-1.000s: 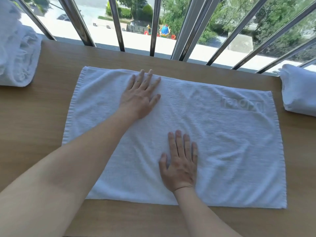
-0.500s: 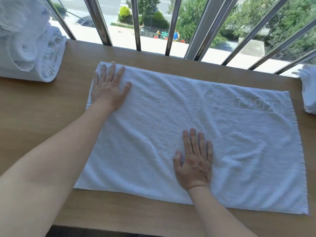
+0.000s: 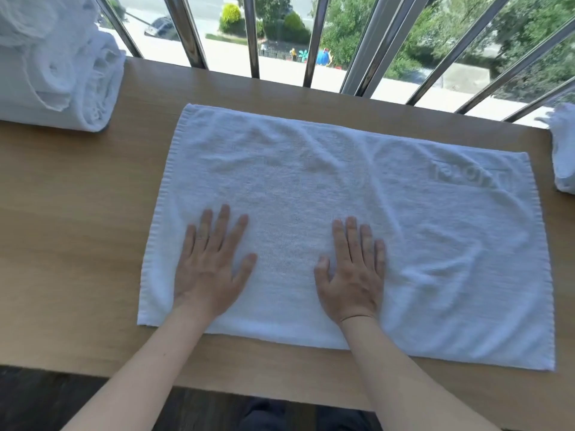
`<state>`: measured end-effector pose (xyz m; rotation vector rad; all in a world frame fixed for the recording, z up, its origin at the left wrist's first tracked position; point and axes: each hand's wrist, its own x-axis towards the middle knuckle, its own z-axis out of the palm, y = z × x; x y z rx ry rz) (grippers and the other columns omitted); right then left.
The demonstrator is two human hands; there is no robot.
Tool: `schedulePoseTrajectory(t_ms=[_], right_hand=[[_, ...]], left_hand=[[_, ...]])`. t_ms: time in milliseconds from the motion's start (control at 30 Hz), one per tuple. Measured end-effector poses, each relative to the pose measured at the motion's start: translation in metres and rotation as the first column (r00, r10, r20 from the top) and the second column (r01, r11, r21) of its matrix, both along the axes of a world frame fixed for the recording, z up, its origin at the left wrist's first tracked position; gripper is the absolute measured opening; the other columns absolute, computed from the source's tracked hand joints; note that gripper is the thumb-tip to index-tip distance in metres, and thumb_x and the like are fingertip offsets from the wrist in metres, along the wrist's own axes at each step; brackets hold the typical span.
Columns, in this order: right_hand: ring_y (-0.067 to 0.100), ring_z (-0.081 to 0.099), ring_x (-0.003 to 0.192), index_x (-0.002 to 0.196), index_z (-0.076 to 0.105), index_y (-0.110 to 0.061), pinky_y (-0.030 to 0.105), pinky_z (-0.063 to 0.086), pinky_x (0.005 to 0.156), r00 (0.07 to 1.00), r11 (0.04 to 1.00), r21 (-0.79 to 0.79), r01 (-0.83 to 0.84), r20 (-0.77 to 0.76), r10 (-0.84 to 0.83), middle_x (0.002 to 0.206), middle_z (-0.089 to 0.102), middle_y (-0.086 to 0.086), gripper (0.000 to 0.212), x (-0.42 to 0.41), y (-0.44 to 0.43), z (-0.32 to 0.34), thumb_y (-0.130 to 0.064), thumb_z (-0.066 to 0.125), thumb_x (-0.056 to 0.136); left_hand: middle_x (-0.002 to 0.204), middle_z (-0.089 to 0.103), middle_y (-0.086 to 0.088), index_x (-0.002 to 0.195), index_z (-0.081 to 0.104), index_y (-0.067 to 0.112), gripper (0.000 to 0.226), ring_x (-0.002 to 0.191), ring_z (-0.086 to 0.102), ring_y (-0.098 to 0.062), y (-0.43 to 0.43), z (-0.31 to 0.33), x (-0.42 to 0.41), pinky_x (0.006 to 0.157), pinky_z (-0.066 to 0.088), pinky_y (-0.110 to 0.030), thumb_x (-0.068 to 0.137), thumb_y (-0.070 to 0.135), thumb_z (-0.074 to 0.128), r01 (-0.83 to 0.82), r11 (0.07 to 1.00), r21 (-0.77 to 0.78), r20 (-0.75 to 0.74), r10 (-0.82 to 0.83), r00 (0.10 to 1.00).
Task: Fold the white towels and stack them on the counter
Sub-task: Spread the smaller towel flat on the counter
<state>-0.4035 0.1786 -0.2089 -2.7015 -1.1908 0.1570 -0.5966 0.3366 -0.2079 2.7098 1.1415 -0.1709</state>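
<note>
— On the counter (image 3: pixel 71 213), what did your feed show?
— I saw one white towel (image 3: pixel 342 188) spread flat and unfolded on the pale wood-grain top. It was a long rectangle of nubby terry with ribbed hems down both short sides. Soft creases ran across its right half, and a woven logo (image 3: pixel 466 178) sat near the far right corner; I couldn't read it.
— And the hands?
— Both lay palm-down on the near half of the cloth. I had the left hand (image 3: pixel 210 269) close to the left hem, fingers straight and fanned wide, and the right hand (image 3: pixel 351 278) near the middle, fingers straight and closer together.
— Anything else up there?
— Rolled white towels (image 3: pixel 56 73), fluffy and loosely coiled, sat at the far left, well apart from the flat one. Another white bundle (image 3: pixel 564 157) showed at the right edge, just beside it. Shiny round metal bars (image 3: pixel 253 35) stood behind the counter
</note>
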Motion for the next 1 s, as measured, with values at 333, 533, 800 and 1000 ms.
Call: schedulePoseTrajectory(t_ms=[333, 533, 800, 1000], right_hand=[[0.023, 0.012, 0.153, 0.156, 0.027, -0.023, 0.049, 0.009, 0.123, 1.0, 1.0, 0.025, 0.009, -0.003, -0.009, 0.164, 0.02, 0.001, 0.068, -0.001, -0.001, -0.001, -0.043, 0.038, 0.092], [0.021, 0.012, 0.153, 0.156, 0.027, -0.024, 0.046, 0.007, 0.124, 0.999, 1.0, 0.023, 0.013, -0.043, -0.012, 0.164, 0.02, -0.001, 0.066, -0.002, -0.002, 0.004, -0.044, 0.034, 0.094], [0.018, 0.005, 0.153, 0.158, 0.022, -0.025, 0.044, 0.001, 0.124, 0.997, 1.0, 0.019, 0.01, -0.075, -0.008, 0.166, 0.014, -0.003, 0.065, -0.001, -0.004, 0.005, -0.046, 0.026, 0.096], [0.021, 0.009, 0.153, 0.157, 0.024, -0.024, 0.045, 0.004, 0.124, 0.998, 1.0, 0.019, 0.011, -0.064, -0.01, 0.165, 0.017, -0.001, 0.063, -0.001, -0.005, 0.005, -0.042, 0.037, 0.098]], left_hand=[[0.168, 0.003, 0.0, 0.16, 0.014, 0.03, 0.065, 0.155, -0.003, -0.023, -0.03, 0.005, 0.029, 0.125, 0.006, -0.05, 0.101, 0.056, 0.024, 0.184, 0.982, -0.048, 0.075, -0.18, 0.981], [0.168, -0.004, 0.006, 0.16, 0.008, 0.036, 0.066, 0.154, -0.01, -0.015, -0.011, 0.0, 0.001, 0.124, -0.008, -0.038, 0.099, 0.058, 0.018, -0.077, 0.996, -0.034, 0.042, 0.079, 0.996], [0.164, -0.022, 0.011, 0.158, -0.008, 0.036, 0.07, 0.149, -0.026, -0.01, 0.001, 0.009, -0.028, 0.122, -0.015, -0.036, 0.096, 0.064, 0.009, -0.16, 0.985, -0.068, 0.003, 0.161, 0.987], [0.167, -0.012, 0.009, 0.159, 0.001, 0.038, 0.066, 0.152, -0.019, -0.011, -0.003, 0.006, -0.041, 0.123, -0.011, -0.037, 0.098, 0.062, 0.012, -0.101, 0.993, -0.061, 0.031, 0.103, 0.994]])
